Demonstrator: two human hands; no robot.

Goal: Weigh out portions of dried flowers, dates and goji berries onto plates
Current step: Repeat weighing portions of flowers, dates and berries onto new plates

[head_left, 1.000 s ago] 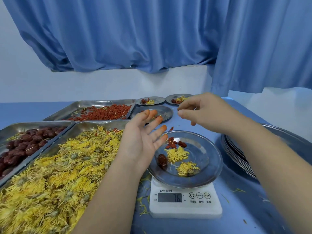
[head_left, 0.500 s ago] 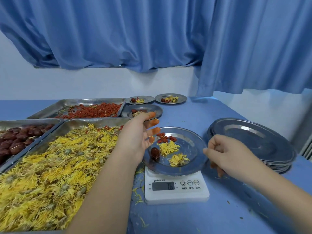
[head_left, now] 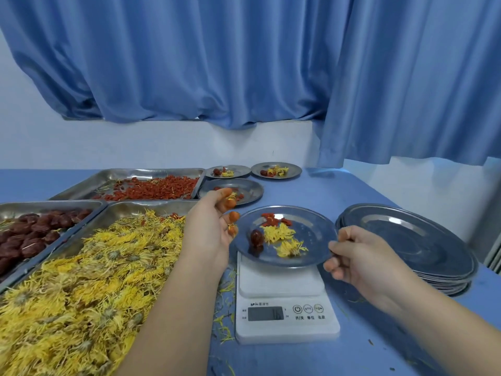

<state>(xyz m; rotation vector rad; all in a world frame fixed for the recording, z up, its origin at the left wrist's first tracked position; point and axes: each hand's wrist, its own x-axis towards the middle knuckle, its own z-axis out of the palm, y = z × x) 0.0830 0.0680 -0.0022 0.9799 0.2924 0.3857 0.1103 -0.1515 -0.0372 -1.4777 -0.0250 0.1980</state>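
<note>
- Flower tray (head_left: 151, 207): heaped, left of the scale. Date tray (head_left: 54, 204) and goji tray (head_left: 151, 171) lie behind it.
- Stack of empty plates (head_left: 406, 234): right of the scale.
- Scale (head_left: 287, 329): carries the filled plate (head_left: 314, 240); the display is too faint to read surely.
- Plate: thin metal, stiff and probably slick. Judged light, with a loose load. Take it at the rim and keep it level.
- Right hand (head_left: 363, 261): pinches the plate's right rim, thumb on top, fingers under.
- Left hand (head_left: 208, 234): beside the left rim, fingers loosely curled, gripping nothing visible.
- Load: dried flowers (head_left: 279, 233), brittle and likely to shed; one date (head_left: 256, 237), which may roll; goji berries (head_left: 273, 219), which may slide if tilted.
</note>
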